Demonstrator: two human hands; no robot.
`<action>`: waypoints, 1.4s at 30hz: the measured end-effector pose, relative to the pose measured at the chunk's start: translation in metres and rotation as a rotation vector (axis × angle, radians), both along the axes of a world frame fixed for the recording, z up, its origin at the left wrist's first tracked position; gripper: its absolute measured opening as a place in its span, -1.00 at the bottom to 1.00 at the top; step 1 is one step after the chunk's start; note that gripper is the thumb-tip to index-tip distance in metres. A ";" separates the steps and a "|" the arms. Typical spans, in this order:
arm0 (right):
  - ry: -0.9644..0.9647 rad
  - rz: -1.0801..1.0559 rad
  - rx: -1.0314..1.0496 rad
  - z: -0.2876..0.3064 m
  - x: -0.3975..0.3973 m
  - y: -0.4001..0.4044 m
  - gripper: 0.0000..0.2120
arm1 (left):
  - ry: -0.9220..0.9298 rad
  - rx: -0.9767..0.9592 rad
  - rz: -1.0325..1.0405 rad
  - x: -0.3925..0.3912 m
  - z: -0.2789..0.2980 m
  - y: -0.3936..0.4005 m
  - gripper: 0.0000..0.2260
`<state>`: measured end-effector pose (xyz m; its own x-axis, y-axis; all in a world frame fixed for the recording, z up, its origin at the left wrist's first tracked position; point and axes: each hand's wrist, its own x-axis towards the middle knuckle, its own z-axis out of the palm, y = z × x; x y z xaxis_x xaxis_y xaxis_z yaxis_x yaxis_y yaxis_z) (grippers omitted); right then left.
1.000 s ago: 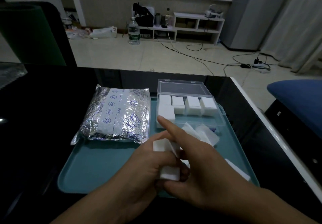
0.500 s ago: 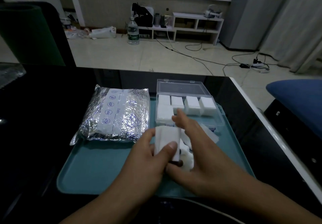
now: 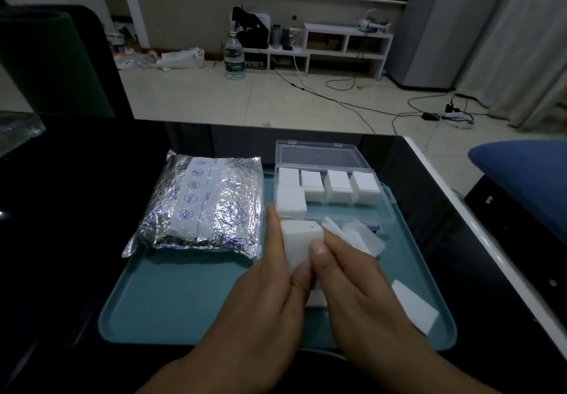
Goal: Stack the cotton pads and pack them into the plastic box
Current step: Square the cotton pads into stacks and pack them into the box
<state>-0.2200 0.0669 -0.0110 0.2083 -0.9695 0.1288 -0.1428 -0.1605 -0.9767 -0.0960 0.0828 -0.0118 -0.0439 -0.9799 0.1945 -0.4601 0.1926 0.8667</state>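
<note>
At frame centre, the left hand (image 3: 264,295) and right hand (image 3: 362,295) together pinch a small white stack of cotton pads (image 3: 299,244). The clear plastic box (image 3: 380,206), upper right of the teal tray (image 3: 184,301), holds five stacks; loose white pads (image 3: 359,235) remain, so packing looks roughly half done.

Head-worn view, forward-down, close over tray (image 3: 184,301)

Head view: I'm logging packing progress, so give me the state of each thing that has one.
Plastic box: lid open, back row filled with pads.
Held stack of cotton pads: upright, gripped by both hands.
Left hand: holding the stack.
Right hand: pinching the stack.
Loose pads: lying on the tray.
Foil bag: lying flat.
</note>
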 end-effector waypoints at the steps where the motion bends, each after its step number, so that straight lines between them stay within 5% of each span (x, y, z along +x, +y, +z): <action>1: -0.004 -0.008 -0.002 -0.001 0.001 0.001 -0.69 | -0.012 -0.015 -0.006 0.000 0.000 0.001 -0.37; 7: -0.044 -0.043 -0.033 -0.003 0.005 0.004 -0.65 | -0.086 -0.063 0.016 0.004 -0.004 0.001 -0.43; 13: -0.045 -0.085 -0.115 0.011 -0.005 -0.009 -0.84 | -0.039 -0.076 0.042 0.007 0.007 0.001 -0.58; 20: 0.343 -0.102 -0.523 0.028 -0.034 -0.027 -0.93 | -0.264 -0.128 0.050 0.017 0.006 0.001 -0.75; 34: 0.681 -0.025 -0.722 0.014 -0.034 -0.030 -0.94 | -0.287 -0.113 0.000 0.015 0.003 0.003 -0.85; 37: 0.747 -0.023 -0.694 0.012 -0.035 -0.030 -0.95 | -0.256 -0.070 0.005 0.015 0.004 0.003 -0.86; 42: 0.530 -0.087 -0.380 0.016 -0.043 -0.035 -0.85 | -0.222 -0.024 0.055 0.021 0.003 -0.002 -0.78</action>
